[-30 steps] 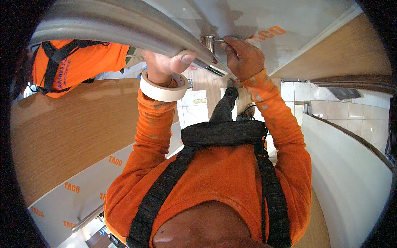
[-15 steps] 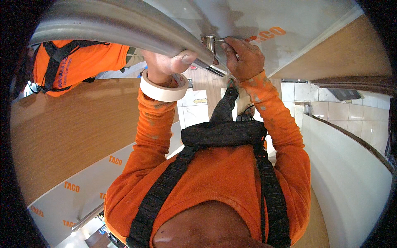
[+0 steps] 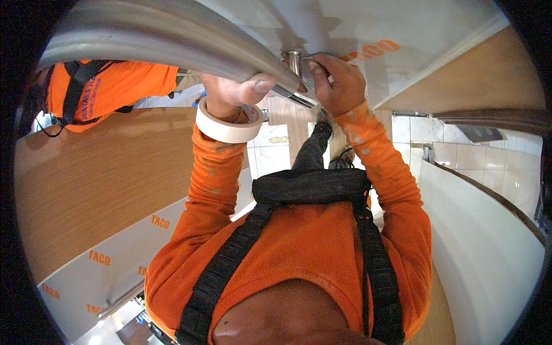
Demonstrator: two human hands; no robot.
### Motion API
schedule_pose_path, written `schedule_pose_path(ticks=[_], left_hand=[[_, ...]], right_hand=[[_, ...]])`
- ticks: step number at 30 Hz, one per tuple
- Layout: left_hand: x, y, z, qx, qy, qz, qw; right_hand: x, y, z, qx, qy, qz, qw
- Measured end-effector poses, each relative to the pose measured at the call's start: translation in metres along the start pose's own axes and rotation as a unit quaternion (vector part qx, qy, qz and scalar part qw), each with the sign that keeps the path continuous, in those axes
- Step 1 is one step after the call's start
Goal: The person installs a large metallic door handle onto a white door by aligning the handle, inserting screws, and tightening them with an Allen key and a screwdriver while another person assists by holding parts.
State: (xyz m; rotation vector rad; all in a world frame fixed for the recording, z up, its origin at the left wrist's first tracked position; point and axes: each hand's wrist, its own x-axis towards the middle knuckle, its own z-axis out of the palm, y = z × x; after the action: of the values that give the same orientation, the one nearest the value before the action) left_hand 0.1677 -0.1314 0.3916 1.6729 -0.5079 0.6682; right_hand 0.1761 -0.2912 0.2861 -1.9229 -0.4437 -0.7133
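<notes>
1. A black pouch (image 3: pixel 310 186) was strapped across the front, presumably keeping both arms free.
2. A tape roll (image 3: pixel 230 127) ringed the left wrist, probably sparing the fingers.
3. The left hand (image 3: pixel 237 92) lay against the metal rail (image 3: pixel 190 40), seemingly steadying it; its fingers were hidden, so closure couldn't be told.
4. The right hand (image 3: pixel 341 85) pinched a thin metal rod (image 3: pixel 307 58), likely for fine control, at the chrome post (image 3: pixel 294 62) between rail and white panel (image 3: pixel 402 66).
5. Beyond, leftward, was an orange-clad co-worker (image 3: pixel 129 86).
</notes>
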Motion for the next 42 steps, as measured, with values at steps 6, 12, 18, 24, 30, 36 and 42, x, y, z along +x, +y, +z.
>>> schedule_pose_path(ticks=[6, 12, 18, 24, 30, 36, 42], left_hand=[[-0.001, 0.000, -0.011, 0.085, -0.052, 0.035, 0.994], [0.001, 0.000, -0.011, 0.090, -0.051, 0.035, 0.994], [0.001, -0.001, -0.005, 0.057, -0.021, 0.028, 0.998], [0.003, 0.011, 0.000, 0.030, -0.036, 0.006, 0.999], [0.000, 0.003, -0.004, 0.046, -0.038, 0.020, 0.998], [-0.001, 0.006, -0.005, 0.050, -0.068, -0.004, 0.996], [0.003, 0.006, 0.000, 0.024, -0.047, 0.026, 0.998]], right_hand=[[-0.001, -0.003, 0.001, -0.012, 0.015, 0.006, 1.000], [-0.001, 0.001, 0.002, 0.000, 0.027, 0.003, 1.000], [-0.002, 0.001, 0.001, -0.006, 0.020, -0.001, 1.000], [-0.001, 0.006, 0.001, -0.062, 0.025, -0.053, 0.996], [0.002, 0.006, 0.000, -0.084, 0.003, -0.077, 0.993], [0.029, -0.008, -0.030, 0.331, -0.245, 0.344, 0.844], [0.043, -0.014, -0.049, 0.504, -0.202, 0.513, 0.664]])
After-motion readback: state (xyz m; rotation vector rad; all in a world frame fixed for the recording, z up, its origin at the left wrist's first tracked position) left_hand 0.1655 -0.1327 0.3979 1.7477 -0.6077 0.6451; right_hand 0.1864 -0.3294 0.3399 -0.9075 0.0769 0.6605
